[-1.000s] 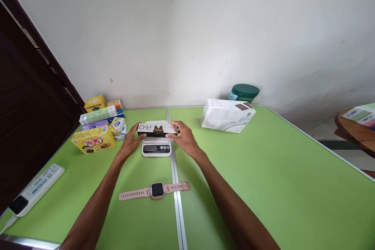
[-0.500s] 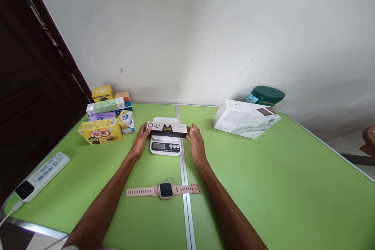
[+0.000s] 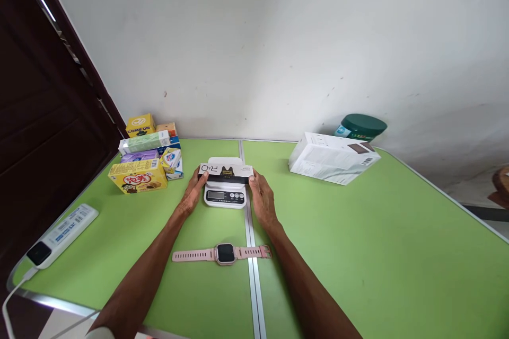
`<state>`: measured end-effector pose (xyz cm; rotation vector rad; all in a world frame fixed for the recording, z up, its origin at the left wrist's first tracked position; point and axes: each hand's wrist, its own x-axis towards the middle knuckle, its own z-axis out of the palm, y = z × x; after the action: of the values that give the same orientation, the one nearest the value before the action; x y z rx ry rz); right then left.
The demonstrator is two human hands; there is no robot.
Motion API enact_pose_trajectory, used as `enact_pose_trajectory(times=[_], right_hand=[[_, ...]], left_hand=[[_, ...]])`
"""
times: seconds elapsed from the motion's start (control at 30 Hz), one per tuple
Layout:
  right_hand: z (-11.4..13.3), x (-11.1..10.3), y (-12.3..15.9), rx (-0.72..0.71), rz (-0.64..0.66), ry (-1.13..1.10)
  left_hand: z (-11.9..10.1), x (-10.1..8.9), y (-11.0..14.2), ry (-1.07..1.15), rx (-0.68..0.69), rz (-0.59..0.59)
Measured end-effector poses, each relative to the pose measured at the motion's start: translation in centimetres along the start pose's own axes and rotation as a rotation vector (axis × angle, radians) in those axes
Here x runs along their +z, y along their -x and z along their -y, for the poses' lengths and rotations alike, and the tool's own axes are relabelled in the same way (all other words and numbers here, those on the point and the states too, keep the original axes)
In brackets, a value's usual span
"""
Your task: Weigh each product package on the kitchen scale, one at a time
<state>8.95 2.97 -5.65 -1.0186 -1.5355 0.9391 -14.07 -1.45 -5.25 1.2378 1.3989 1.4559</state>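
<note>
- The left hand (image 3: 192, 194) grasps the left end of the narrow box (image 3: 226, 174), and the right hand (image 3: 263, 198) grasps its right end; both thumbs are on the near side.
- The narrow box is between the two hands, over the plate of the white scale (image 3: 225, 201); whether its weight rests there, I cannot tell.
- For good handling, both ends should be lowered equally, the middle should sit over the plate, and the fingers should not press on the scale.
- The display (image 3: 216, 195), nearer to the person than the narrow box, is uncovered; its digits I cannot read.
- The pink watch (image 3: 226, 254) lies between the forearms, below the hands, so low sleeves or wrists could catch its strap.
- Left of the left hand is the yellow box (image 3: 139, 177); well right of the right hand, the white carton (image 3: 334, 159).
</note>
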Motion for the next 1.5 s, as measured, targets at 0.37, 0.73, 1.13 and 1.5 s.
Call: enact_pose_trajectory(times=[0.37,0.73,1.13,1.5], right_hand=[[-1.3,0.1,-0.1,-0.029,-0.04,-0.072],[-1.5,0.0,-0.1,-0.035,-0.084,0.025],[-2.6,0.2,-0.3,-0.157,-0.187,0.178],[6.5,6.0,-1.9,-0.327,-0.086,0.043]], left_hand=[[-0.8,0.2,0.7,-0.023,0.025,-0.011],[1.9,0.7,0.4,-0.046,0.004,-0.166],[3.3,1.4,0.4,-0.071,0.099,-0.242],[-6.2,-4.3,0.2,-0.328,0.325,-0.53]])
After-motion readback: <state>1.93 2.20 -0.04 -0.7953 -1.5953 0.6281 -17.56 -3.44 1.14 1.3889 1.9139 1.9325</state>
